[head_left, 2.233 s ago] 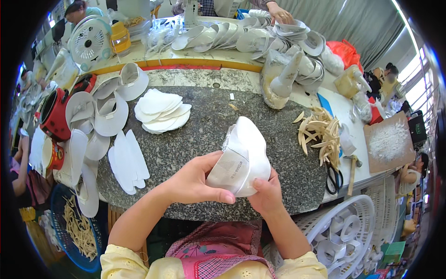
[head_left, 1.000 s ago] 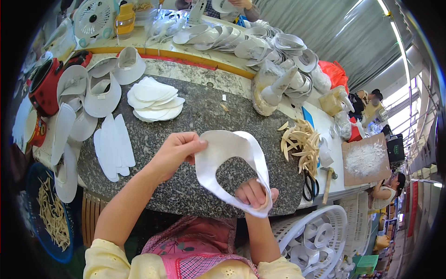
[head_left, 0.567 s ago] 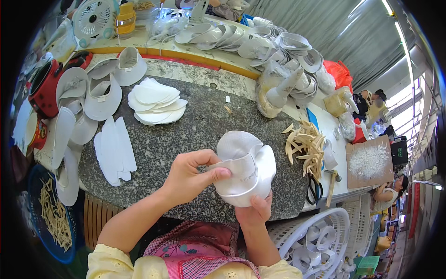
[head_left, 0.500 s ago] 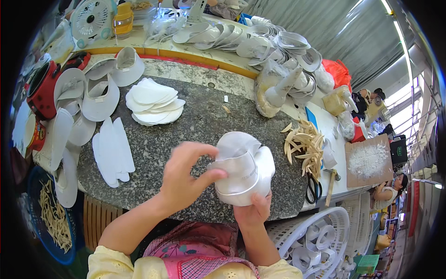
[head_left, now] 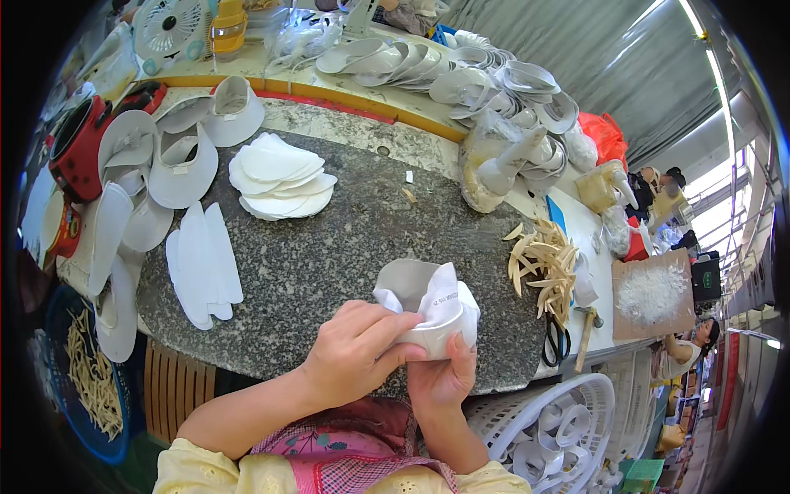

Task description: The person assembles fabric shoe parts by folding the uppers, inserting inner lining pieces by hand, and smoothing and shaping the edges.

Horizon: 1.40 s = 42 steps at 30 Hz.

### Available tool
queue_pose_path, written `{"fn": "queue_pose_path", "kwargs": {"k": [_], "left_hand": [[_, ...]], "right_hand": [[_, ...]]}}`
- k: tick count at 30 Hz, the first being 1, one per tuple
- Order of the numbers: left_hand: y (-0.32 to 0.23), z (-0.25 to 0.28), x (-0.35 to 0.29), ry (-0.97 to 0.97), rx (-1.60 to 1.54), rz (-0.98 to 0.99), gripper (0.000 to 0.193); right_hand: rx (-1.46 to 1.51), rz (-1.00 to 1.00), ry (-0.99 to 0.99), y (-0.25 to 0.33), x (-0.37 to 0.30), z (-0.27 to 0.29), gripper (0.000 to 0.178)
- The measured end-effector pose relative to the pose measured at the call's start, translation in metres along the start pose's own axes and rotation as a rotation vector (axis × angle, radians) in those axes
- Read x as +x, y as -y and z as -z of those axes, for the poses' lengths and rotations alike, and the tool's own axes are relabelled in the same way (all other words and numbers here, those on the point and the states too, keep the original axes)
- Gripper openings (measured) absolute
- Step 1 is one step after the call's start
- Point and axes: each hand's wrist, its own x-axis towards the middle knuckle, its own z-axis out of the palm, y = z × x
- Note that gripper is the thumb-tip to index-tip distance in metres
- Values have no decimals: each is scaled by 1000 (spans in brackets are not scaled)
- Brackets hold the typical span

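In front of me, over the near edge of the dark speckled stone slab [head_left: 329,239], I hold a white shoe upper [head_left: 452,317]. Its grey inner side faces up at the back, and a white flap with printing stands beside it. My left hand [head_left: 352,346] is closed, fingertips and thumb pinching the near rim. From below and the right, my right hand [head_left: 440,379] grips the same upper, thumb on its outer wall. A stack of white rounded pieces [head_left: 280,177] lies beyond my left hand, with long white insole-shaped pieces [head_left: 202,263] nearer the left edge.
Several finished-looking uppers [head_left: 185,169] stand at the left. Tan curved strips [head_left: 543,259] lie at the right, near black-handled scissors [head_left: 556,342] and a hammer [head_left: 586,337]. A white basket [head_left: 597,395] of white pieces is below right, a blue basket [head_left: 62,387] at left.
The upper has been lowered toward me and tilted, so its printed flap and grey inside now show. My left hand has come down and closed on its rim; earlier its fingers were apart.
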Motion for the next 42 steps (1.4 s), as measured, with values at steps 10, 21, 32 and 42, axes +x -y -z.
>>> {"fn": "queue_pose_path", "kwargs": {"k": [10, 21, 32, 42], "left_hand": [[8, 8, 5, 257, -75, 104, 19], [22, 27, -8, 326, -212, 141, 26], [29, 29, -24, 562, -183, 238, 13], [19, 30, -42, 345, -24, 193, 16]], "right_hand": [[-333, 279, 247, -6, 14, 33, 49], [-260, -178, 62, -7, 18, 15, 70], [-302, 74, 139, -25, -1, 28, 45], [-678, 277, 273, -26, -16, 33, 34]]}}
